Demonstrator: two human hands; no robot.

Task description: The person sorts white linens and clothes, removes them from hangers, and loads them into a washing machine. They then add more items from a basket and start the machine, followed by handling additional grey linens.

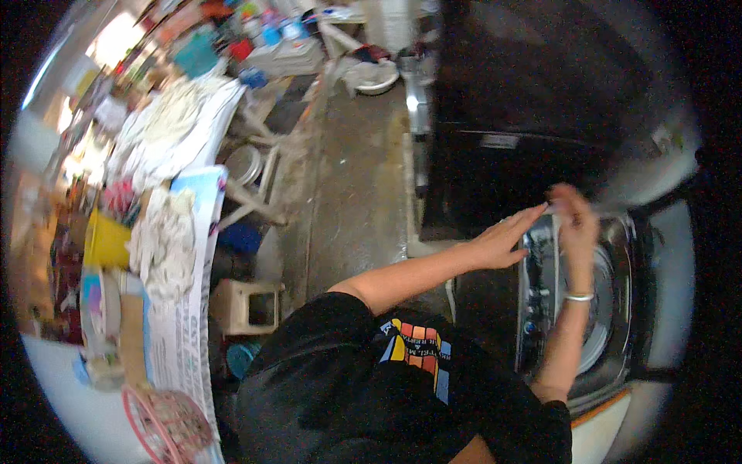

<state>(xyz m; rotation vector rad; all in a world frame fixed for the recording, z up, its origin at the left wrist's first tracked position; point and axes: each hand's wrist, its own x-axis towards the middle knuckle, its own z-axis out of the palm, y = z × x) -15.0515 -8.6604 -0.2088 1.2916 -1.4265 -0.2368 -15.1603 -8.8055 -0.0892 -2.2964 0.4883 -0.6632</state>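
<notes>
Over the open tub of the top-loading washing machine (610,325), at about three o'clock in the view, both hands meet on one small pale thing. The left hand (502,240) reaches across from nine o'clock with its fingers stretched flat and close together, their tips touching the small pale item (550,207). The right hand (578,220), with a silver bangle (579,296) on its wrist, rises from six o'clock and seems to pinch the same item near its top, though motion blur hides the exact finger positions. The item sits between the two hands, above the machine's near rim, and is too small and smeared to name; its long axis appears to run roughly from nine to three o'clock, one end toward each hand, but I cannot tell which end leads.

As a judgement, the work looks to be in its middle: the lid is up and the drum exposed, and the item is in the hands, not down in the drum.

At nine o'clock stands a cluttered table (185,325) with white cloths (164,240) and a yellow cup (104,241)
</notes>
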